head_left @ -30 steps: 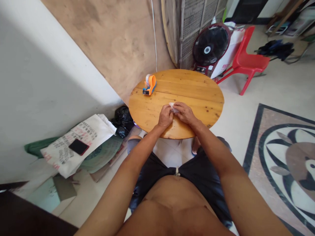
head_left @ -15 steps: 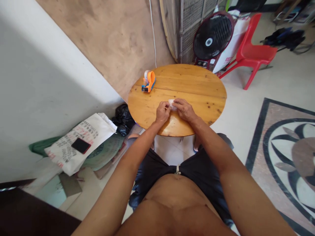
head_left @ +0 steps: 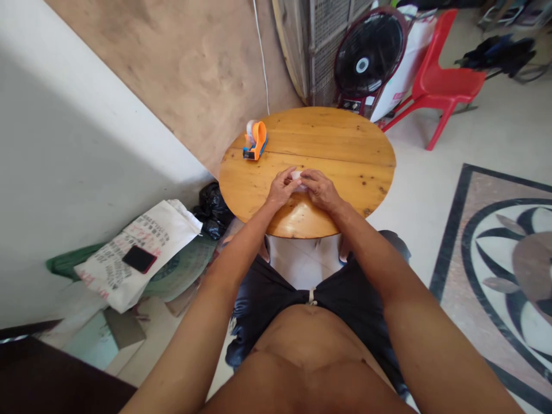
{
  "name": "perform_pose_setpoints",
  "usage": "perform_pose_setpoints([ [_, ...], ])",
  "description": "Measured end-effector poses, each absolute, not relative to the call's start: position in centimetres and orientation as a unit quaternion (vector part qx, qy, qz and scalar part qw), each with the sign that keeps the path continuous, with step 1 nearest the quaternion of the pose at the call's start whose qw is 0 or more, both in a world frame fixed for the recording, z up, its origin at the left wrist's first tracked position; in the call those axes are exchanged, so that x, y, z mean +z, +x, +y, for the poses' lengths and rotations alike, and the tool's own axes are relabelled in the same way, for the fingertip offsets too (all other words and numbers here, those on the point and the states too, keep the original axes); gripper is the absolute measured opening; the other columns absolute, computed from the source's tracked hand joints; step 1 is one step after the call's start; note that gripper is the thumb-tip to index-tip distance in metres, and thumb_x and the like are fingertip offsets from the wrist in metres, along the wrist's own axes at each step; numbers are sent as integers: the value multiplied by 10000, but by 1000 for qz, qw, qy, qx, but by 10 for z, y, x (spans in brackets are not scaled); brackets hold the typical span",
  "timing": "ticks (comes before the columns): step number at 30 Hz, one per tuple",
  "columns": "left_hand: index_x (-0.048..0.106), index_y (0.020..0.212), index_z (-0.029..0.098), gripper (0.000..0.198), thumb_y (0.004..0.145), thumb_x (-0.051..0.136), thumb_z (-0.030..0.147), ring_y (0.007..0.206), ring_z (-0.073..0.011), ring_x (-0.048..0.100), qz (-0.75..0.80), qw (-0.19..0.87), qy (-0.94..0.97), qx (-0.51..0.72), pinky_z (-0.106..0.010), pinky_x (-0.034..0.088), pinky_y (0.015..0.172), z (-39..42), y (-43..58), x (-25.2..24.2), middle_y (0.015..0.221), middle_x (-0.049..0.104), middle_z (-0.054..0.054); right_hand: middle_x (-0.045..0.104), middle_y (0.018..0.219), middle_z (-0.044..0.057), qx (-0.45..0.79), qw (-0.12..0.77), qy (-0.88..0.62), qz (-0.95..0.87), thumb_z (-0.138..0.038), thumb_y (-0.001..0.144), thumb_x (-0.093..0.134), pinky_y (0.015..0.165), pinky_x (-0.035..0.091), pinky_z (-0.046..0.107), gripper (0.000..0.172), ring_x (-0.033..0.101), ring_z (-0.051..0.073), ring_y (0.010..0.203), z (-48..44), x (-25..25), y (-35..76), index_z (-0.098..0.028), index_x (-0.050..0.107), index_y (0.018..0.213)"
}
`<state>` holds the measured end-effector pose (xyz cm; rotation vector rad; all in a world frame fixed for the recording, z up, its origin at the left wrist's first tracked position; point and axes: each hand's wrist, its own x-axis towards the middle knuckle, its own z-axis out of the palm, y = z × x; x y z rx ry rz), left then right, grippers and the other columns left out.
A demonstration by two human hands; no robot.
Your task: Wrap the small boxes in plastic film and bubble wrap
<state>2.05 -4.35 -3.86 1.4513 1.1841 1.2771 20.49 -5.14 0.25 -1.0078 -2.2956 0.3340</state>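
Note:
Over the near half of the round wooden table (head_left: 328,135), both hands meet around a small whitish, translucent object (head_left: 296,175). Its kind cannot be made out, since the fingers cover most of it. My left hand (head_left: 282,187) has its fingers curved along the left side, thumb against the object. From the right, my right hand (head_left: 319,188) grips it with bent fingers and thumb. An orange and blue tape dispenser (head_left: 257,141) with a roll of clear tape stands on the table's far left, apart from both hands.
Behind the table stand a dark round fan heater (head_left: 368,54) and a red plastic chair (head_left: 451,83). A wooden board (head_left: 185,63) leans at the left. On the floor lie a black plastic bag (head_left: 214,210) and a white printed sack (head_left: 157,230) with a phone (head_left: 139,259) on it.
My left hand's fingers have shifted from a pinch at the object's left edge to a looser curve around it, thumb reaching across. The right hand stays on it. The view has tilted slightly.

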Motion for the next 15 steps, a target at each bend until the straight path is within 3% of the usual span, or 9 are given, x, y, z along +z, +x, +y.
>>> perform_pose_setpoints([
  [6,668,1198,200,447,821,729,433,803,-132,604,468,405,602,505,-297,554,785,-47,20,-43,1002,602,-48,649,1252,128,135,313,-383,-858,-246,953,448,1080,450,458,342,563,245,1225,-48,0,206,-229,712,1170],
  [15,652,1212,208,455,788,736,353,803,-129,565,479,375,631,481,-284,526,782,-49,19,-40,999,563,-31,653,1258,117,137,310,-386,-858,-226,929,455,1075,462,451,347,569,244,1218,-47,0,206,-228,713,1161],
])
